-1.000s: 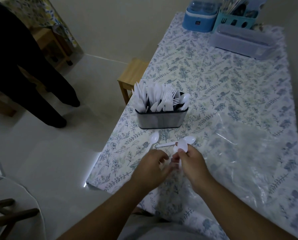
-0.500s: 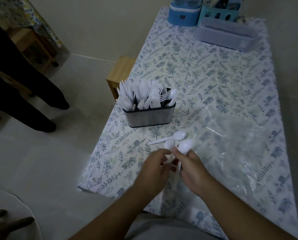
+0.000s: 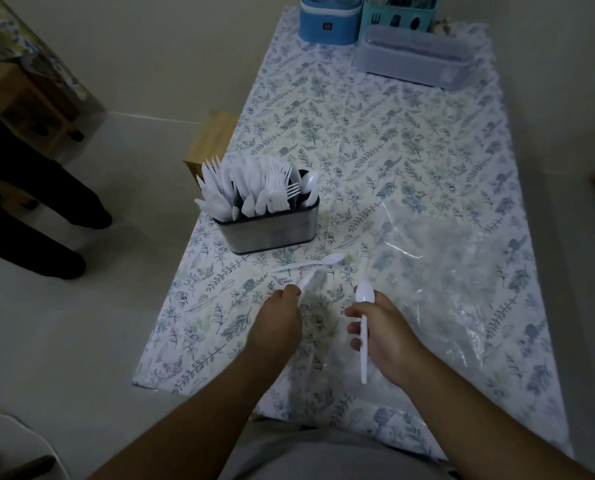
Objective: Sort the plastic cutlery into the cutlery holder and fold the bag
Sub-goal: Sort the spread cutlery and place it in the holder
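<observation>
The right hand [image 3: 386, 327] grips a spoon [image 3: 364, 306]. At its nine o'clock, apart, the left hand [image 3: 277, 320] pinches another spoon [image 3: 306, 282] lying on the table [image 3: 410, 140].

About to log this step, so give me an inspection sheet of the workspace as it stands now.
Surface: floral tablecloth over the table.
Job's things: cutlery holder crowded with white cutlery; two spoons loose in front of it; clear bag lying flat.
Clutter: blue container, teal caddy, lidded box at the far end.
Grips: left hand touching a loose spoon; right hand holding a spoon.
Cables: nothing seen.
Surroundings: wooden stool; a person's legs.
</observation>
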